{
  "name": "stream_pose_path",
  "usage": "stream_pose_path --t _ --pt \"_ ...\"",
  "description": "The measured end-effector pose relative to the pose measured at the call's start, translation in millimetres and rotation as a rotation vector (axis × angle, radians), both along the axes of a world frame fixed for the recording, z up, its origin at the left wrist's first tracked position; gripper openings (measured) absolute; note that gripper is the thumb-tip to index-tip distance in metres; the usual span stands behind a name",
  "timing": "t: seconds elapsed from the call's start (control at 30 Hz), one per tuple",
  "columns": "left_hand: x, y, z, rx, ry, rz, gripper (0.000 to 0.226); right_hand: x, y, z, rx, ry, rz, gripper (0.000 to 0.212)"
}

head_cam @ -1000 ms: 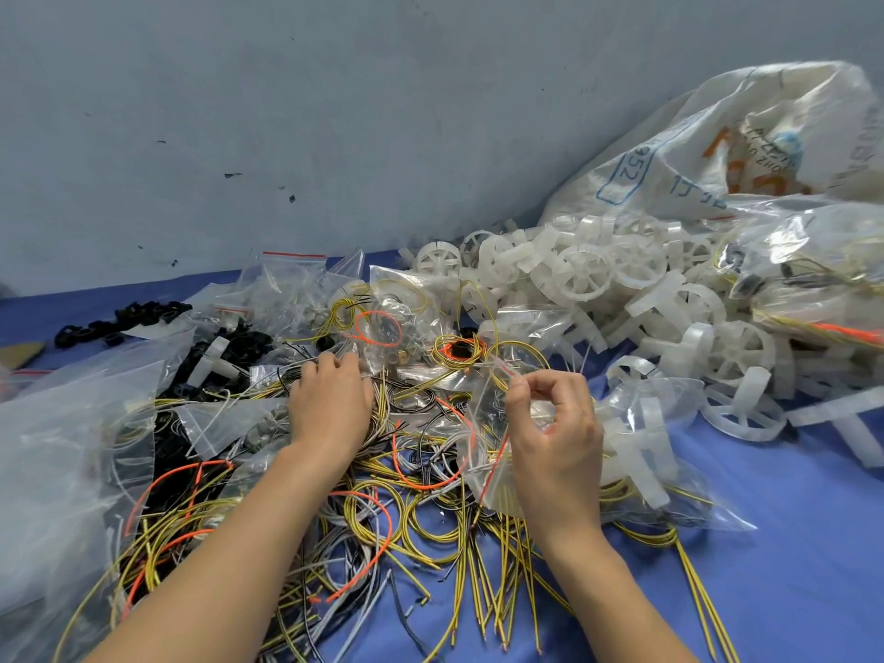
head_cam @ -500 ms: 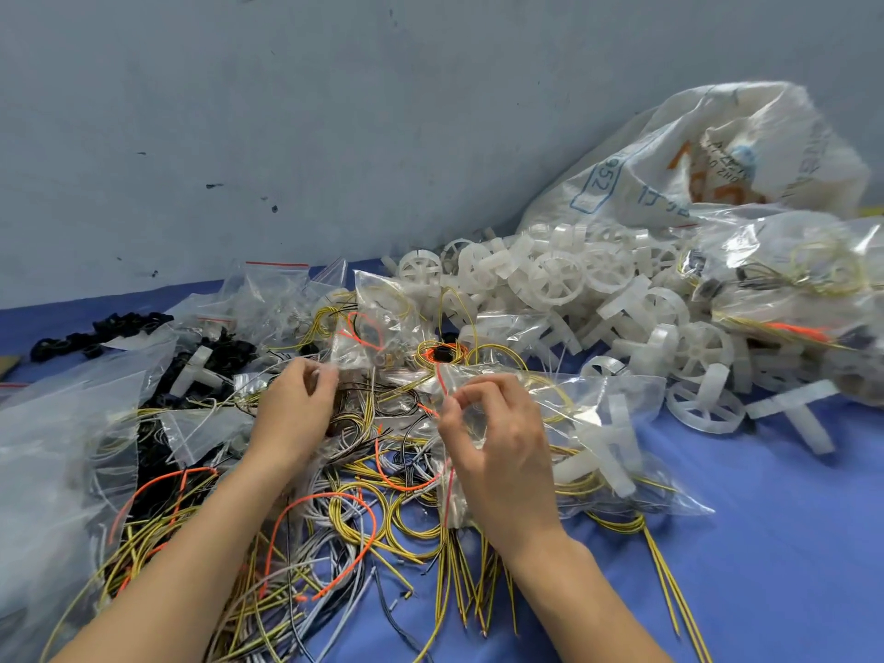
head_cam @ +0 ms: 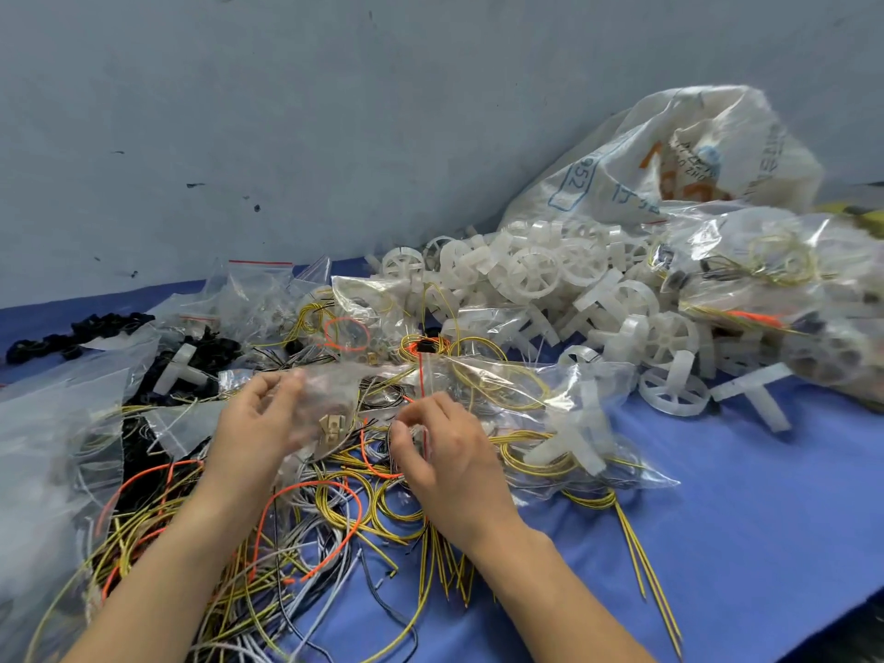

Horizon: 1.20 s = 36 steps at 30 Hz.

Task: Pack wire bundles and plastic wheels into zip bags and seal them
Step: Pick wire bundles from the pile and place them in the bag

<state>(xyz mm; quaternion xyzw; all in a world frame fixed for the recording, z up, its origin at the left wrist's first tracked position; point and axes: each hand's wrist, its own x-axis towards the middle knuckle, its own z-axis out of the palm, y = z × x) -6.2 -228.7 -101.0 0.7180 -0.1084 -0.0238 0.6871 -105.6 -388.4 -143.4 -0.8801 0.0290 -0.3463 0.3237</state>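
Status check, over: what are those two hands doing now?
Left hand grips small clear bag. Right hand pinches mouth of filled zip bag. Loose wires tangled underneath.

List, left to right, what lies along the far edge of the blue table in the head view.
black plastic rings → clear red-striped zip bags → heap of white plastic wheels → large printed white sack

A clear zip bag (head_cam: 516, 399) holding yellow wire lies flat, white plastic wheels (head_cam: 533, 275) heaped behind it, tangled wires (head_cam: 382, 514) in front.

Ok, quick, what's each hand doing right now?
Left hand: gripping a small clear bag.
Right hand: pinching the red-striped edge of a bigger bag.
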Motion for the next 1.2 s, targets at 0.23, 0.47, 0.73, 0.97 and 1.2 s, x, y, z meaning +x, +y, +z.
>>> stream_pose_path --t 0.23,0.47,0.73,0.97,1.2 --pt "-24.7 -13.1 7.9 -0.876 0.442 -0.21 0.025 3.3 3.8 7.5 0.842 0.199 0.399 0.034" --pt "-35.7 -25.8 -21.8 -0.742 0.48 -0.243 0.034 10.0 29.2 0.4 0.979 0.087 0.461 0.025" --pt "-40.9 -5.4 -24.0 -0.093 0.012 -0.234 0.031 6.8 25.2 8.0 1.033 0.062 0.32 0.028" --pt "-51.8 -19.2 -23.7 -0.003 -0.052 -0.18 0.01 3.8 13.6 8.7 0.932 0.11 0.297 0.021" --pt "-41.5 -12.2 -23.9 -0.244 0.192 -0.096 0.031 5.2 8.0 12.0 1.072 0.306 0.408 0.013"
